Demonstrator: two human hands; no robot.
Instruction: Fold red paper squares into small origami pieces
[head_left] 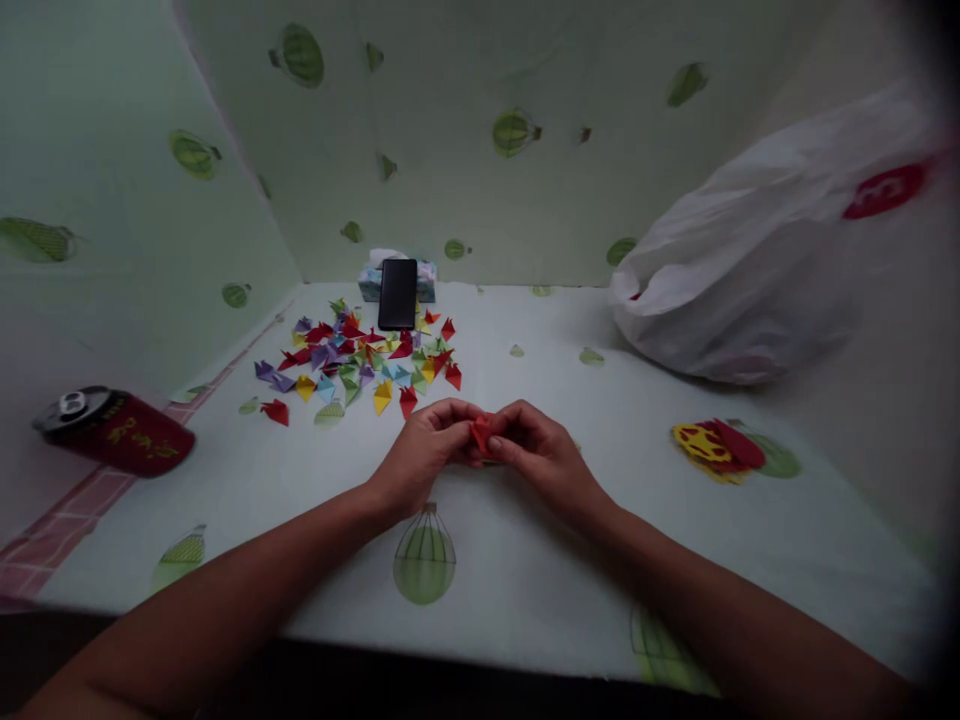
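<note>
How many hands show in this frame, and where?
2: the left hand and the right hand, meeting near the middle, both holding a small red paper piece between their fingers. Neither is hidden, though some fingertips are.

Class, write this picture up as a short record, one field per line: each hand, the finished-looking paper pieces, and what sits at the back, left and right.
Left hand: fingers on a small red folded paper
Right hand: fingers on the same piece
Paper pieces: many, folded, mixed colours, spread beyond the left hand
Back: phone in front of a tissue box
Left: red can
Right: white plastic bag; nearer, red and yellow items, details unclear
</note>
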